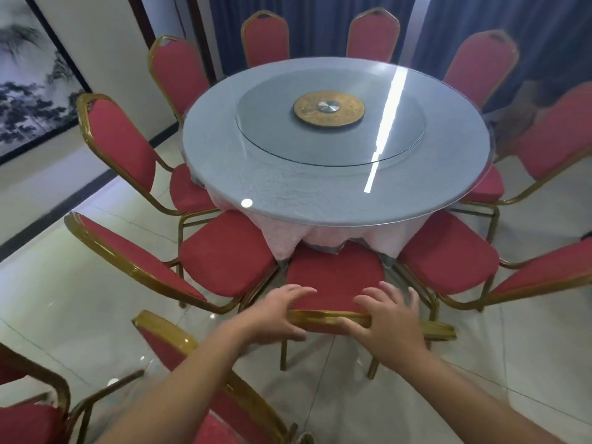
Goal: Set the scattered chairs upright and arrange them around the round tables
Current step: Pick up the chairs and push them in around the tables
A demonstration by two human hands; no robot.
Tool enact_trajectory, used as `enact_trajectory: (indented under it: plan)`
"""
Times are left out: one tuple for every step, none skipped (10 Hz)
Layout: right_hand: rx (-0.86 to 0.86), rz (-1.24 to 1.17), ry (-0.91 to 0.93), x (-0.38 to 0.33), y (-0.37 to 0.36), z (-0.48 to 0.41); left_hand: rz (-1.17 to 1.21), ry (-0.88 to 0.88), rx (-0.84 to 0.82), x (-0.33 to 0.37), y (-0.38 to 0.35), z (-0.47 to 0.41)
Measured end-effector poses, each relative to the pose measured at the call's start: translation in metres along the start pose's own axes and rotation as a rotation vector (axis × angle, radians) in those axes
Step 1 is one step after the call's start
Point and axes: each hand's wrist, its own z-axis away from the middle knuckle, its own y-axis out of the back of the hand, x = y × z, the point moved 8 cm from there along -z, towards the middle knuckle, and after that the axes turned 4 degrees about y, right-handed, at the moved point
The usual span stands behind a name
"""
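Most red chairs (121,136) stand upright round the round table (288,181). Left hand (275,312) and right hand (387,322) lie open-fingered on the nearest chair (333,277); two stray chairs (166,341) remain unplaced.

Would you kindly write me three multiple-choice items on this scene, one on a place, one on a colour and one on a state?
1. Where on the nearest chair do the left hand and right hand lie? A seat; B top rail; C legs.
2. What colour is its seat? A blue; B red; C green.
3. How does it stand? A upright; B on its side; C upside down.
Answers: 1B, both hands overlap the gold rail of its back; 2B, the cushion is plainly red; 3A, its seat is level with its legs pointing down.
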Motion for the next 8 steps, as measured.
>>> enact_trajectory:
  plan:
    - [-0.043,-0.05,-0.196,0.078,-0.009,0.04,-0.283,0.012,0.065,0.032,-0.041,-0.014]
    - [-0.174,-0.27,-0.264,0.141,-0.034,0.065,-0.332,0.073,0.239,0.039,-0.036,-0.024]
    - [-0.137,-0.41,-0.29,0.164,-0.047,0.063,-0.325,0.087,0.268,0.039,-0.035,-0.029]
    - [-0.112,-0.485,-0.324,0.173,-0.057,0.053,-0.356,0.119,0.304,0.04,-0.033,-0.03]
    - [-0.135,-0.408,-0.259,0.178,-0.062,0.05,-0.37,0.178,0.342,0.035,-0.034,-0.031]
    - [-0.259,-0.389,-0.211,0.176,-0.063,0.045,-0.322,0.232,0.365,0.03,-0.031,-0.029]
    - [-0.435,-0.467,-0.182,0.177,-0.06,0.046,-0.156,0.283,0.176,0.035,-0.041,-0.03]
    - [-0.371,-0.607,-0.106,0.193,-0.012,0.035,0.012,0.295,0.033,0.067,-0.041,-0.018]
